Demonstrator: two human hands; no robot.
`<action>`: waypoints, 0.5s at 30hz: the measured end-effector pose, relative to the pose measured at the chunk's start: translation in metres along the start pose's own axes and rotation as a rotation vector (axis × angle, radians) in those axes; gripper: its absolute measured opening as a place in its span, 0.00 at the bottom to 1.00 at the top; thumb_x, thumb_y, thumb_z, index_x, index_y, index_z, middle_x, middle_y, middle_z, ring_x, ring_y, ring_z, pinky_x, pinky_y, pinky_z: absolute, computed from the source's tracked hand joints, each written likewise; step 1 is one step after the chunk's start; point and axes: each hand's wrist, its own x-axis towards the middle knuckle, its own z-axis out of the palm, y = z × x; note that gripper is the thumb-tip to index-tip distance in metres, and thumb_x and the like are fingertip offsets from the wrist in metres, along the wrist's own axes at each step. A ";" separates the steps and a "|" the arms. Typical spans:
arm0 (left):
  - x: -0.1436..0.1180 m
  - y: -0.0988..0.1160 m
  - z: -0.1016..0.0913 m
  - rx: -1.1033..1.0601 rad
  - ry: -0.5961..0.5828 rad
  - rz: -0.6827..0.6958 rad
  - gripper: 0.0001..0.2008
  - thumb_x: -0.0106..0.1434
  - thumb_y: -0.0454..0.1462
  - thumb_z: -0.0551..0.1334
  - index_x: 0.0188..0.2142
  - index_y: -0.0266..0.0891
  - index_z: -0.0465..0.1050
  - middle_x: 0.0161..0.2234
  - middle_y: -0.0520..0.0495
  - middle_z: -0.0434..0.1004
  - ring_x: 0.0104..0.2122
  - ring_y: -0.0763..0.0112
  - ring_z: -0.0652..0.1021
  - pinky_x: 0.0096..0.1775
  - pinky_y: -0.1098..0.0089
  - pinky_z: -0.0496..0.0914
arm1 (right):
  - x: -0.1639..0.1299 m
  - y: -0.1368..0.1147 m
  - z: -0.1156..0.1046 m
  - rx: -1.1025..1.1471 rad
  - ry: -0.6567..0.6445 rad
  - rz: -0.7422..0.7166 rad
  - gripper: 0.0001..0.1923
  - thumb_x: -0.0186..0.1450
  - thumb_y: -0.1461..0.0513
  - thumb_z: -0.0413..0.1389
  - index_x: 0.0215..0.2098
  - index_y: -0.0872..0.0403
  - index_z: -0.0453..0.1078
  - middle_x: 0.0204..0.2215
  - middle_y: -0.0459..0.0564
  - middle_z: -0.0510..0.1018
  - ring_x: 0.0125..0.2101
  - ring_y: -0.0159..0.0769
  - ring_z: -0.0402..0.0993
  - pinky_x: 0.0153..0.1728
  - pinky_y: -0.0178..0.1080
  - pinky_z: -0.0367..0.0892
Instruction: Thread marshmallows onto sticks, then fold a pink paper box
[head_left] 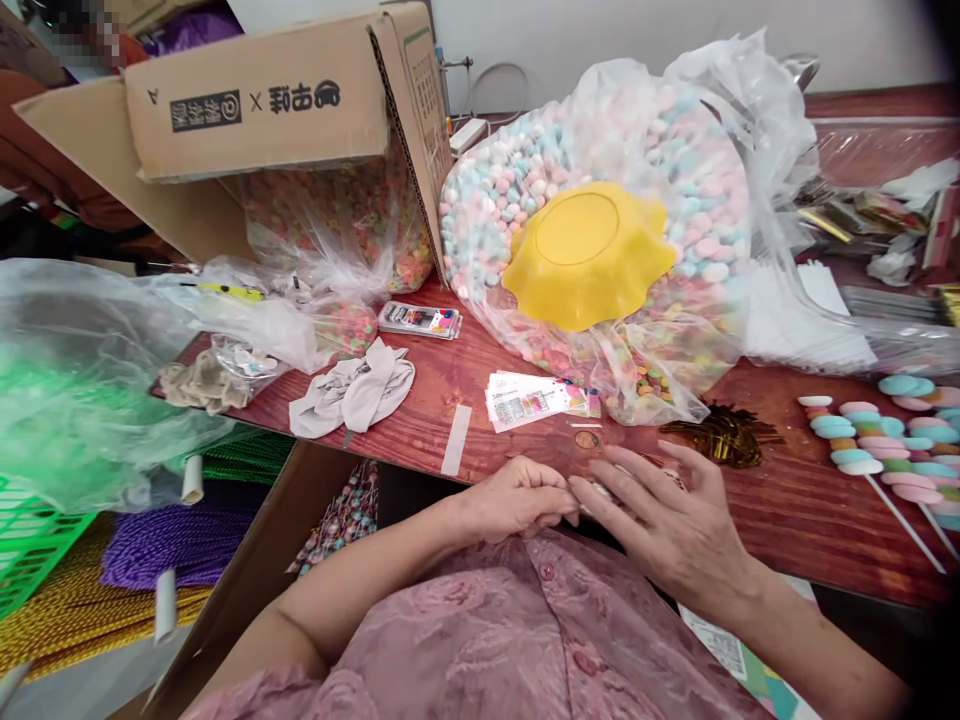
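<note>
Both hands meet at the near edge of the wooden surface [787,500], at about 6 o'clock in the view. The left hand [517,497] is curled, its fingertips pinched together on a small pale item [600,490] that is mostly hidden; what it is cannot be told. The right hand [667,520] lies flatter, fingers spread and narrow over the same spot, touching the left hand's fingertips and covering the item.

Just beyond the hands, toward 12 o'clock, a small round sticker [586,439] sits on the wood, and a fan of printed labels [529,400] lies just past it. At 1 o'clock from the hands rests a heap of gold foil strips [724,435]. Farther toward 12 o'clock a big clear bag of pastel candies [675,130] slumps on the surface, with a yellow scalloped bowl [589,255] lying upside down on it. At 3 o'clock, well apart, candy skewers on white sticks [870,450] lie side by side.

At 10 o'clock from the hands lies a crumpled grey cloth [352,390], and beyond it a flat tray of coloured pieces [418,320]. A strip of pale tape [456,440] is stuck on the wood at 9 o'clock. An open cardboard box [270,100] leans at 11 o'clock over another bag of candy. Far at 9 o'clock, off the surface, is a green basket [30,540] under loose clear plastic.
</note>
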 end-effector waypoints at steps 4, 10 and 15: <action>0.001 -0.002 0.012 0.634 0.018 0.189 0.11 0.65 0.35 0.53 0.28 0.35 0.69 0.24 0.50 0.66 0.24 0.74 0.66 0.28 0.72 0.60 | -0.009 0.008 0.008 0.188 -0.308 0.069 0.09 0.70 0.64 0.49 0.36 0.53 0.71 0.24 0.45 0.74 0.26 0.36 0.68 0.38 0.46 0.58; 0.007 -0.011 0.015 1.128 0.136 0.376 0.10 0.63 0.30 0.52 0.35 0.33 0.72 0.29 0.45 0.73 0.28 0.69 0.71 0.29 0.70 0.61 | -0.006 0.026 0.007 0.523 -0.432 0.261 0.10 0.71 0.56 0.50 0.40 0.50 0.72 0.32 0.47 0.77 0.32 0.36 0.72 0.34 0.40 0.63; 0.000 -0.013 0.001 0.525 0.365 0.334 0.17 0.67 0.37 0.53 0.23 0.35 0.69 0.21 0.52 0.66 0.24 0.76 0.65 0.29 0.72 0.59 | -0.031 0.035 0.015 0.342 0.156 0.547 0.12 0.67 0.60 0.55 0.49 0.52 0.71 0.44 0.54 0.77 0.44 0.42 0.74 0.45 0.44 0.68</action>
